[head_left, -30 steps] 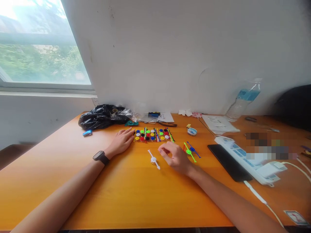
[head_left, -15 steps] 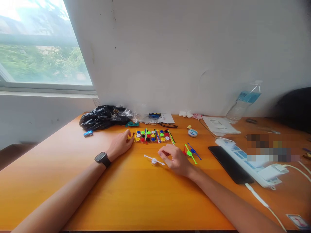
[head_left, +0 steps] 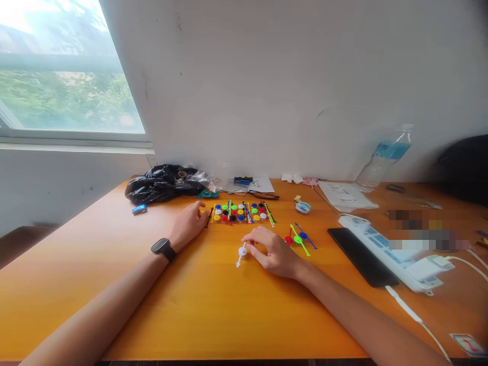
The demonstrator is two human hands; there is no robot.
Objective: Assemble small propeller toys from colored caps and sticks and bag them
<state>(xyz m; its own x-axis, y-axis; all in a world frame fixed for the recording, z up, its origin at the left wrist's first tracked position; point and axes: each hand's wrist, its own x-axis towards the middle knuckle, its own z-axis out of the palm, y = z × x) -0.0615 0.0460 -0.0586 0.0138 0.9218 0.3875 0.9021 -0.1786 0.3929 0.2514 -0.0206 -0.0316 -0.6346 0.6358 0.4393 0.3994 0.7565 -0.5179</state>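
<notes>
A white arrow spinner (head_left: 242, 252) stands on the table in front of me, its arrow slanting toward my near left. The thumb and index finger of my right hand (head_left: 272, 252) close around its far side, at the arrow's far end. My left hand (head_left: 189, 222), with a black watch on the wrist, rests on the table, fingers loosely bent and apart. Just right of it lies a black arrow (head_left: 209, 217). Beyond are rows of coloured round bases (head_left: 241, 212) with loose arrows among them. Green (head_left: 298, 239), blue (head_left: 304, 236) and red (head_left: 288, 240) spinners stand to the right of my right hand.
A black plastic bag (head_left: 163, 184) and a blue packet (head_left: 139, 209) lie at the back left. On the right are a phone (head_left: 360, 256), a white power strip (head_left: 381, 249) with cables, a tilted bottle (head_left: 387, 155) and a small round container (head_left: 303, 208).
The white spinner's arrow has turned from pointing sideways to a steep slant. My right hand has moved slightly left, its fingers reaching the spinner. My left fingers have loosened and lifted slightly.
</notes>
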